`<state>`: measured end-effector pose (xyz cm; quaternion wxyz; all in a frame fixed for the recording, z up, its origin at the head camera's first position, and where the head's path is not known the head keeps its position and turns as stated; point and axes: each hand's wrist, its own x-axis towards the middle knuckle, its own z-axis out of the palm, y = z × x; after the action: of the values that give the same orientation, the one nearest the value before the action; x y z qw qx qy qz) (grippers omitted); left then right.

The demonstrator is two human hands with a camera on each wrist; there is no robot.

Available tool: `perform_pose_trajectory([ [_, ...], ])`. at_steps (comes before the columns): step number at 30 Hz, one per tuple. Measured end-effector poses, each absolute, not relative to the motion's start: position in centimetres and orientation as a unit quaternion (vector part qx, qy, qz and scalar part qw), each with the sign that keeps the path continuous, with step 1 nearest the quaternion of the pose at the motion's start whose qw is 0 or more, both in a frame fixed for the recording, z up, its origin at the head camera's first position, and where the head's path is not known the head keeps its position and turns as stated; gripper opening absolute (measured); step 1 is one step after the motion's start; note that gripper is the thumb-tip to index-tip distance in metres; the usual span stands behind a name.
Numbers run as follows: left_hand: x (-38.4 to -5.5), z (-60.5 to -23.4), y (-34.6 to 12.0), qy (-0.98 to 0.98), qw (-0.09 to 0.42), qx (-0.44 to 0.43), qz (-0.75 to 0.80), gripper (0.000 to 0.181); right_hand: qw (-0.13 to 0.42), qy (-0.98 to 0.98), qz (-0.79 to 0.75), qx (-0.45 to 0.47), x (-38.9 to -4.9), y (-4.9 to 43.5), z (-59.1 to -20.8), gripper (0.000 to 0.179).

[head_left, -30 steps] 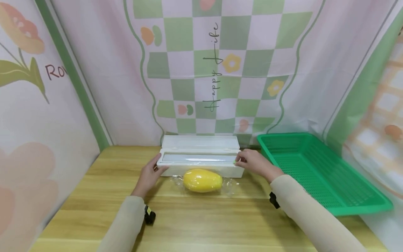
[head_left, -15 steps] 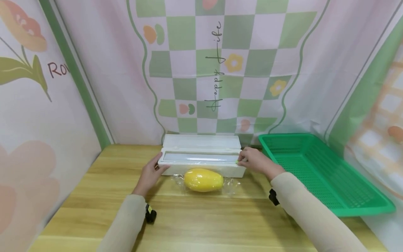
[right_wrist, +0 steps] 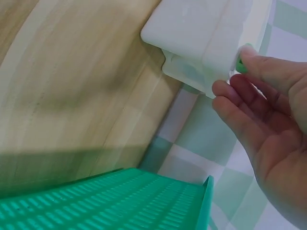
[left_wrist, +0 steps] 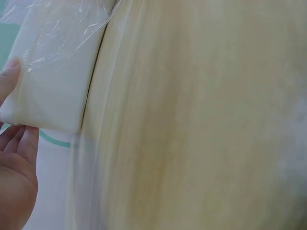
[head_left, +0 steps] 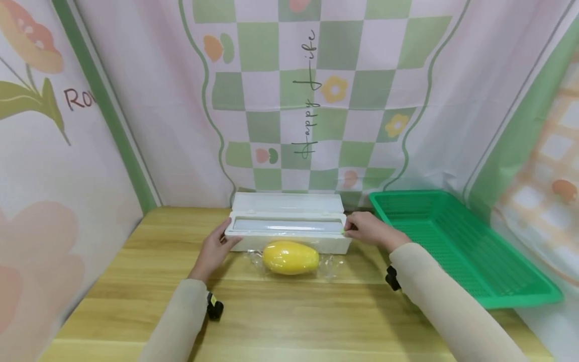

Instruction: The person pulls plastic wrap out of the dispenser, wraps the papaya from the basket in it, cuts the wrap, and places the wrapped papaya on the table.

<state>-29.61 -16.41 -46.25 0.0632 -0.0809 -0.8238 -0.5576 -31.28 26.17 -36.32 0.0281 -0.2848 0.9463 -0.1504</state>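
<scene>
A white cling film dispenser (head_left: 289,245) stands with its lid (head_left: 288,203) raised and a roll of film (head_left: 285,226) inside. My left hand (head_left: 214,253) grips its left end, thumb on the front and fingers at the end wall. At the right end of the front rim, my right hand (head_left: 368,230) pinches a small green slide cutter (right_wrist: 241,66) between thumb and fingers. Clear film (left_wrist: 72,28) hangs over the dispenser's front in the left wrist view. Right before the dispenser lies a yellow papaya (head_left: 291,258) wrapped in clear film, loose ends spreading to both sides.
A green plastic basket (head_left: 497,303) stands at the right, close beside my right forearm. Everything rests on a wooden table (head_left: 289,322). A patterned curtain (head_left: 298,125) hangs directly behind the dispenser.
My right hand has slid a little to the right along the dispenser's rim with the green cutter. The left hand keeps its grip, and the papaya stays in place.
</scene>
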Motion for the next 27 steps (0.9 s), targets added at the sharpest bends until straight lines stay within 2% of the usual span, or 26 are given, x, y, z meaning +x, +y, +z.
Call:
perform_pose_trajectory([
  [20, -29.9, -46.7, -16.6, -0.821, 0.055, -0.076, -0.563, 0.08, 0.102, 0.945, -0.217, -0.223, -31.0, 27.2, -36.0, 0.013],
  [27, -29.7, -46.3, -16.8, -0.819, 0.036, -0.076, -0.567, 0.083, 0.108, 0.949, -0.204, -0.216, -30.4, 27.1, -35.9, 0.027],
])
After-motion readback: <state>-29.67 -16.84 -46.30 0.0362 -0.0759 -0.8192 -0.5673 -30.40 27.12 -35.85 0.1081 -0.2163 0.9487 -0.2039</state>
